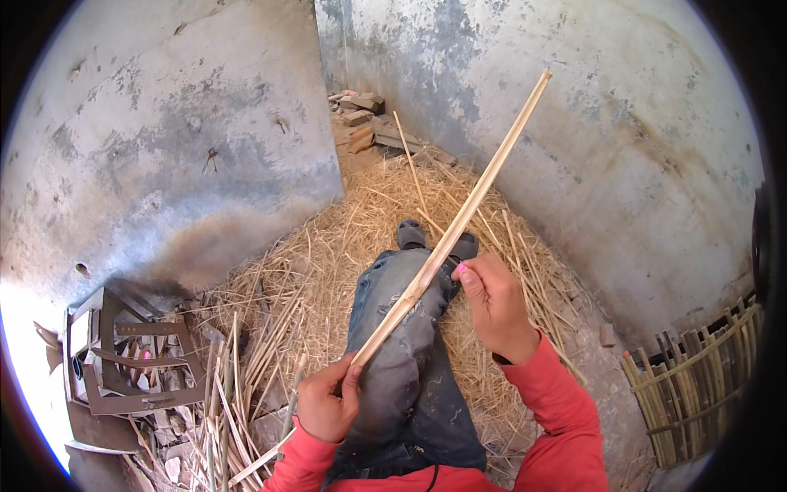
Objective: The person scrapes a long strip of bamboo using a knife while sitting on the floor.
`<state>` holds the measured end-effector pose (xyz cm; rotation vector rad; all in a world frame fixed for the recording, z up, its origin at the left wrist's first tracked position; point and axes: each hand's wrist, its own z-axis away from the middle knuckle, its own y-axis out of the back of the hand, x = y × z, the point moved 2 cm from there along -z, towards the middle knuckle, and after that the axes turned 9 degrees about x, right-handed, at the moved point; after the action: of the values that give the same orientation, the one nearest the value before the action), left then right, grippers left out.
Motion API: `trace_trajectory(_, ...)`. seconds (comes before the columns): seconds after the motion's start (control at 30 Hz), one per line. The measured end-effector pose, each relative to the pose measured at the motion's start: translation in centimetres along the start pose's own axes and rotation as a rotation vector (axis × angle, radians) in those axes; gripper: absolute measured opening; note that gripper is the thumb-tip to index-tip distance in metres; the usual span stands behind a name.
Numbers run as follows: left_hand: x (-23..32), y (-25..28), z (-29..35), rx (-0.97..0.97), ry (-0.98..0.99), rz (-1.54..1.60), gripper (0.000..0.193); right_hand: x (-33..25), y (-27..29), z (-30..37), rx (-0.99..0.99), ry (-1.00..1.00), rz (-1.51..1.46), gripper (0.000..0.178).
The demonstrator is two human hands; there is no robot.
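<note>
A long, pale split bamboo strip (pixel 443 246) slants across my lap, from my lower left up toward the wall at the far right. A darker joint shows partway along it. My left hand (pixel 328 402) is closed round its lower part, and the near end runs on below that hand. Just right of the strip's middle, my right hand (pixel 496 307) is closed, thumb and fingers pinched together, with a patch of pink at the fingertips. A small dark thing shows by those fingertips, too small to name. My outstretched legs (pixel 402 328) in dusty dark trousers lie under the strip.
Straw-like shavings (pixel 328 246) cover the floor round my legs. Long bamboo strips (pixel 238 385) lie to my left, others (pixel 533 287) to my right. A broken wooden frame (pixel 147 369) stands at left, a slatted bamboo panel (pixel 697 385) at right. Bricks (pixel 357 111) sit in the far corner.
</note>
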<state>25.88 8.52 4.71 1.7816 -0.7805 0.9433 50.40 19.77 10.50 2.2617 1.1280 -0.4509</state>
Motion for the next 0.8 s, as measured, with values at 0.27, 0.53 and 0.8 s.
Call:
trace_trajectory(0.27,0.1,0.0,0.5,0.009,-0.063,-0.064,0.023,-1.2,-0.9,2.2,-0.4,0.018,0.273,0.039)
trace_trajectory(0.53,0.1,0.8,2.5,0.035,-0.064,-0.05,0.021,3.7,-0.3,-0.6,-0.317,0.081,0.377,0.046)
trace_trajectory(0.8,0.0,0.4,2.2,0.025,-0.056,-0.054,0.02,-0.9,-0.5,2.9,-0.513,0.158,0.303,0.049)
